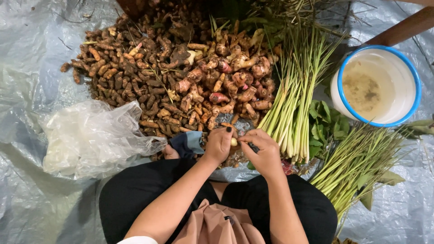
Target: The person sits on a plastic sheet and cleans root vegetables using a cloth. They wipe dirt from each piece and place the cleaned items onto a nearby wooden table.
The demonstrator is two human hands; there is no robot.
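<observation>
On our far left lies a see-through plastic bag [92,140], soft and crumpled, on the shiny grey sheet [27,68]. We see no label on it. Next comes the big heap of brown roots [149,77], with pinker, fatter ones toward the right side.

In the middle, our left hand [218,144] is curled shut around a small pale root piece [234,142], close to our knees. Our right hand [262,151] is closed too, pinching at the same piece; something dark may be in it, but we cannot tell what. To do this well, we should hold the piece tight, keep fingertips out of the way, and go slowly.

Farther right lie long green stalks [294,99], then dark leaves [323,124]. Last is a round white bucket [413,77] with a blue rim and cloudy water inside, with no sign on it.
</observation>
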